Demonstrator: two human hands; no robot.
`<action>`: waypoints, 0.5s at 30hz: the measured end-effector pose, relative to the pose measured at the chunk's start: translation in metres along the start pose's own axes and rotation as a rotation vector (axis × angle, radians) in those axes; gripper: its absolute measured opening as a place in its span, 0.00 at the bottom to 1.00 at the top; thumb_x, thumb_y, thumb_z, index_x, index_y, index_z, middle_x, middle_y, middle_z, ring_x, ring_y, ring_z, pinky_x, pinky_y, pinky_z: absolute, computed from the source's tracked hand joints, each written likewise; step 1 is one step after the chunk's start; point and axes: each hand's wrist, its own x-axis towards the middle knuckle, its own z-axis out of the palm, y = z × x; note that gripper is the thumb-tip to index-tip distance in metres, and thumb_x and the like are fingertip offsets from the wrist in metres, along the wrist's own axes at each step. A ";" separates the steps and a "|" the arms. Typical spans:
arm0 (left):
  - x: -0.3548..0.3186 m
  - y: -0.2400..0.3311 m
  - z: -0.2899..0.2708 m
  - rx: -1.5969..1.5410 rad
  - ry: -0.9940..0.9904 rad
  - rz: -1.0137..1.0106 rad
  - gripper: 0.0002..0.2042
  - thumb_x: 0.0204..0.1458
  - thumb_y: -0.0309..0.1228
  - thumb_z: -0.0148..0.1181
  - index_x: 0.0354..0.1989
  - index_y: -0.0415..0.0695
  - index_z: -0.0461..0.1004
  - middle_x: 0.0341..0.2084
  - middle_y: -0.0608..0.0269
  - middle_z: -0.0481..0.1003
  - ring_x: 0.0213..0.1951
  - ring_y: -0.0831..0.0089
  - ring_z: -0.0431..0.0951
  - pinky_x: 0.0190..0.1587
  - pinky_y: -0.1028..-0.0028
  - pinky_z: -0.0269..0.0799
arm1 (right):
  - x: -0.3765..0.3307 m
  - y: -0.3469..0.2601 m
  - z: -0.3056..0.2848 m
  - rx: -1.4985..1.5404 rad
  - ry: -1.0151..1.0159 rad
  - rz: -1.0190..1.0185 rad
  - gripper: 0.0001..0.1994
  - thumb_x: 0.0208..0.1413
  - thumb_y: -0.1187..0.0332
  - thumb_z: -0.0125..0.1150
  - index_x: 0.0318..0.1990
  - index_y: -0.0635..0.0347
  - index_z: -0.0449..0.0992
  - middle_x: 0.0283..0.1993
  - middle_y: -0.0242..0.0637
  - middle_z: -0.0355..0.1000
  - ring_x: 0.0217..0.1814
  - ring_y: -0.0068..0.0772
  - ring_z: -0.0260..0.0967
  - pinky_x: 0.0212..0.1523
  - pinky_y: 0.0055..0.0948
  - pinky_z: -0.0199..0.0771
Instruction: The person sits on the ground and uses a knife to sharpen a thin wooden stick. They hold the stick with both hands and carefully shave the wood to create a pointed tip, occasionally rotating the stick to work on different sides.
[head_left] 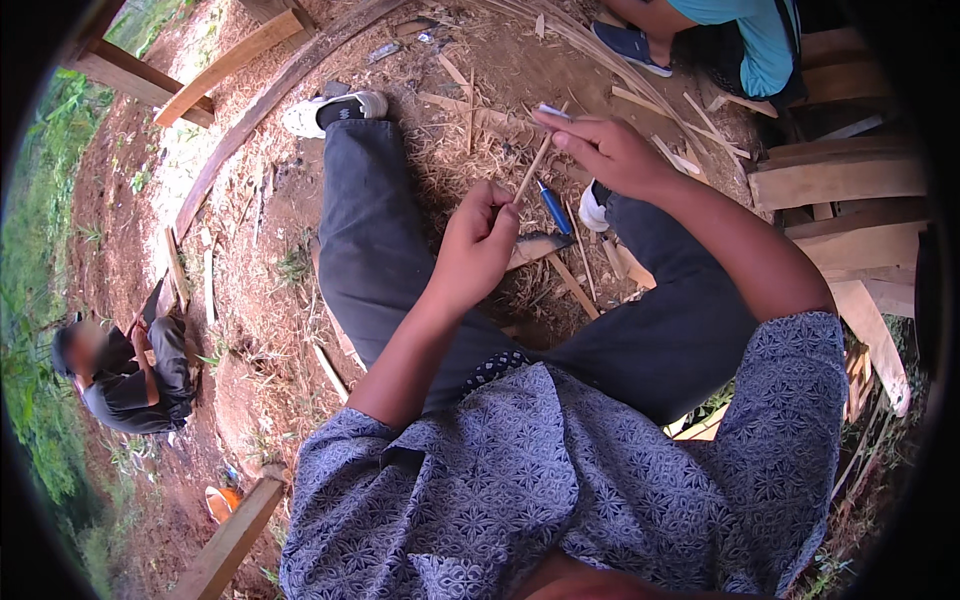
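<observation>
My left hand (478, 240) is closed around the lower end of a thin wooden stick (533, 172), which slants up and to the right between my knees. My right hand (612, 152) is closed at the stick's upper end. Between its thumb and fingers sits a small, whitish flat piece (553, 112), whose kind I cannot make out. Under the hands, a blue pen-shaped object (554, 208) stands out among the shavings. Just below it lies a dark flat piece (540, 248), partly hidden by my left hand.
Wood shavings and loose strips (470, 118) litter the dirt ground. Stacked planks (840, 185) rise at the right. A person in a light blue shirt (768, 50) is at the far right; another person (140, 375) sits at the left. A wooden beam (235, 535) stands at the lower left.
</observation>
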 end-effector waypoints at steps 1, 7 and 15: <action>-0.001 -0.002 0.001 -0.009 0.009 0.000 0.03 0.66 0.26 0.50 0.40 0.41 0.66 0.25 0.74 0.66 0.26 0.89 0.62 0.26 0.81 0.58 | 0.003 0.006 -0.003 0.022 0.039 0.047 0.20 0.68 0.58 0.52 0.65 0.48 0.72 0.25 0.42 0.70 0.29 0.36 0.70 0.37 0.36 0.69; 0.000 -0.001 0.008 -0.033 0.054 0.090 0.04 0.67 0.27 0.50 0.38 0.41 0.66 0.24 0.75 0.64 0.26 0.89 0.60 0.27 0.81 0.57 | -0.014 -0.021 0.015 0.013 -0.094 -0.169 0.21 0.70 0.58 0.50 0.67 0.51 0.70 0.27 0.45 0.70 0.32 0.38 0.73 0.39 0.38 0.71; 0.003 -0.008 0.013 -0.100 0.040 0.143 0.07 0.69 0.31 0.47 0.38 0.43 0.65 0.21 0.78 0.60 0.23 0.89 0.56 0.25 0.81 0.51 | -0.008 -0.021 0.003 0.136 -0.247 0.112 0.22 0.72 0.61 0.44 0.66 0.63 0.68 0.66 0.47 0.70 0.69 0.33 0.65 0.68 0.29 0.60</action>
